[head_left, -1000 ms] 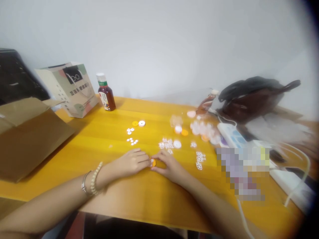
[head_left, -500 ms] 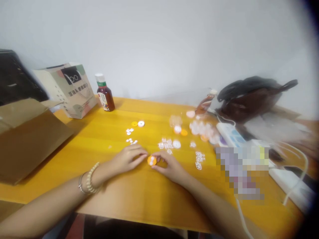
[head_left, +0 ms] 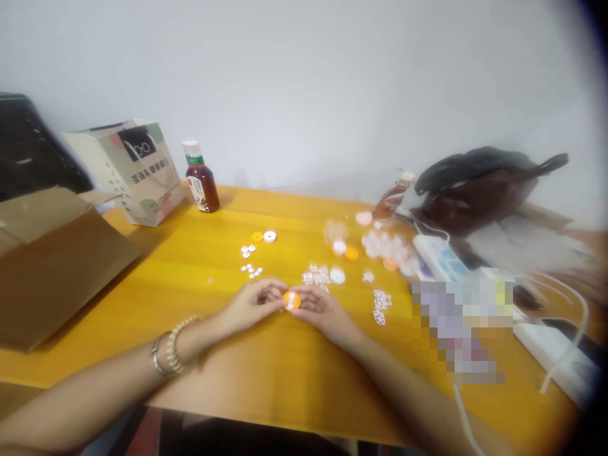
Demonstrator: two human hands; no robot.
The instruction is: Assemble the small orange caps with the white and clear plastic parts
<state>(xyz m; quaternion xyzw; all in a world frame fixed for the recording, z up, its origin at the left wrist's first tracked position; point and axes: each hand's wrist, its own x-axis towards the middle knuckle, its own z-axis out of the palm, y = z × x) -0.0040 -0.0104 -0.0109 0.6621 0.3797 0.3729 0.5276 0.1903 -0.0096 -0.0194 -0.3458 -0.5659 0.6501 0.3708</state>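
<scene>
A small round orange disc [head_left: 286,303] with white round pieces on its face is held between my two hands, above the table. My left hand [head_left: 256,304] pinches its left edge, fingers curled. On the opposite edge, my right hand [head_left: 323,310] grips it between thumb and fingers. Beyond my left hand lie small white round pieces [head_left: 250,270] and, farther back, a yellow disc [head_left: 257,236] beside a white ring [head_left: 270,236]. White cut-out pieces [head_left: 316,275] and a white disc [head_left: 337,275] lie just past my right hand; more white cut-outs [head_left: 380,307] are to its right.
An open cardboard box [head_left: 61,272], a paper bag [head_left: 147,171] and a dark red bottle [head_left: 202,183] stand at left. Clear round pieces [head_left: 384,244], a brown bag [head_left: 479,190], white power strips [head_left: 551,354] and cables crowd the right of the yellow table [head_left: 266,392].
My left hand has moved right and taken hold of the orange disc's left edge. The disc has come up slightly, and my right hand keeps its grip on it.
</scene>
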